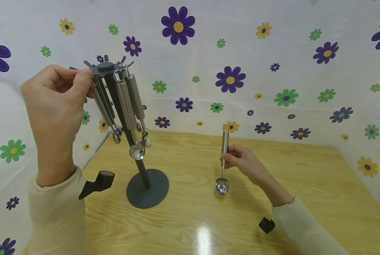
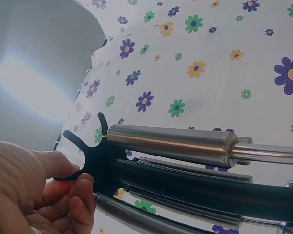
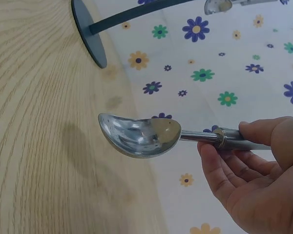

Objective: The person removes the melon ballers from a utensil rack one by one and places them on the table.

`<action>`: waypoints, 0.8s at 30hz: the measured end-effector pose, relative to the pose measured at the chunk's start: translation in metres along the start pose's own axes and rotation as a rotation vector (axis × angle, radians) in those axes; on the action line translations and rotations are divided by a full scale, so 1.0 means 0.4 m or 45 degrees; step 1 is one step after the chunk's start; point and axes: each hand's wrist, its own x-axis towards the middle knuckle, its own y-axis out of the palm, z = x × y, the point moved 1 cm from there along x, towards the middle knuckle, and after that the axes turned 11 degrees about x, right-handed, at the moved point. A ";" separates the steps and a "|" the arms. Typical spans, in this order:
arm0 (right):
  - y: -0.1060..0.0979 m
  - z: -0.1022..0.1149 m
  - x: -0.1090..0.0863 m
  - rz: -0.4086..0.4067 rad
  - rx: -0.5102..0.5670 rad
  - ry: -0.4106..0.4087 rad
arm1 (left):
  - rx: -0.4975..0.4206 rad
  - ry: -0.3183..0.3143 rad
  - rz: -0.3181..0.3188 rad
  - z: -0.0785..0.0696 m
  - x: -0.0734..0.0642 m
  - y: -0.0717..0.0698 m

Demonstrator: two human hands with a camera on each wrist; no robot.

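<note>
Pinching a rack hook (image 2: 63,179), upper left in head view, with the left grip (image 1: 54,94), prob steadying it, hard to tell how firmly; centre-right, holding the scoop (image 1: 222,186) bowl-down over the desk (image 1: 183,219) in the right grip (image 1: 242,161), likely to leave the ring (image 1: 225,126) free

The tabletop (image 1: 183,205) is pale yellowish wood with wavy, darker grain running across it. On its left part sits the flat, round, dark grey base (image 1: 159,191) of a stand, its dark pole (image 1: 143,172) rising from the disc at a lean in the head view. A bright patch of glare (image 1: 204,241) shines near the front.
</note>
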 end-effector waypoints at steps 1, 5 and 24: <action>-0.001 -0.005 0.003 0.002 0.008 0.009 | 0.008 0.006 -0.005 0.001 0.000 0.000; -0.007 -0.023 0.015 0.016 0.042 0.037 | 0.061 0.013 -0.016 0.002 0.000 0.001; -0.052 -0.122 0.068 0.003 0.127 0.162 | 0.074 0.024 -0.036 0.001 -0.006 0.000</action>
